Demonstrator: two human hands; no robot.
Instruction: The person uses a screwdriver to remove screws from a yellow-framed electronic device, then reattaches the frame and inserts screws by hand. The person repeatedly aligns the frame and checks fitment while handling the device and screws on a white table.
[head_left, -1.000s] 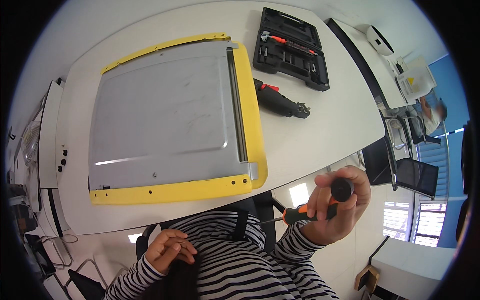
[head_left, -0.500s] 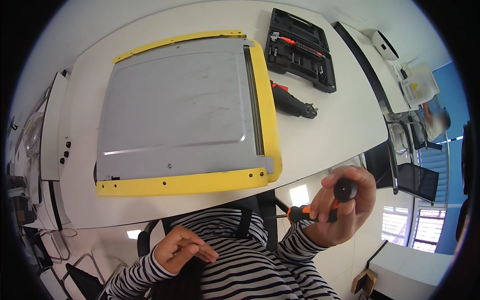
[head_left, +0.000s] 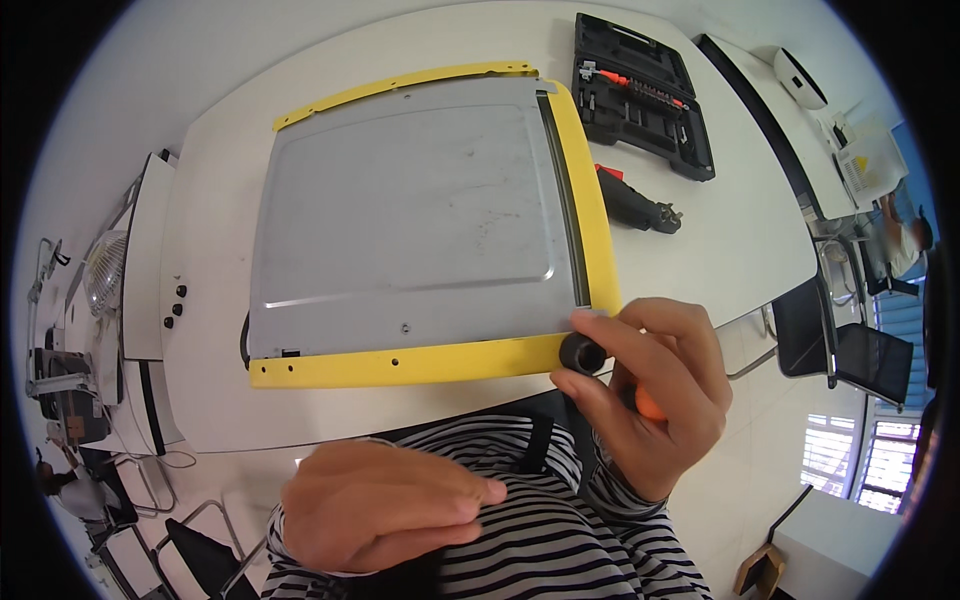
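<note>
My right hand point(head_left: 660, 390) pinches a round black foot-like piece point(head_left: 583, 354) with a recessed middle between thumb and index finger. Curled in the same hand is a screwdriver point(head_left: 650, 403); only an orange bit of its handle shows. This hand is at the near right corner of a grey metal panel point(head_left: 410, 210) with yellow edge strips point(head_left: 440, 364), which lies on the table. My left hand point(head_left: 380, 505) hovers in front of my striped top, fingers pressed together and pointing right. Whether anything small sits in its fingertips is hidden.
An open black tool case point(head_left: 640, 100) with bits stands at the back right of the white table point(head_left: 720, 260). A black tool point(head_left: 640, 205) with a plug at its end lies before it. Several small black round pieces point(head_left: 176, 308) lie at the left. Chairs point(head_left: 805, 335) stand beyond.
My right hand has moved left to the panel's corner with the black piece and screwdriver. My left hand has risen and turned back-of-hand up. The view has shifted slightly.
</note>
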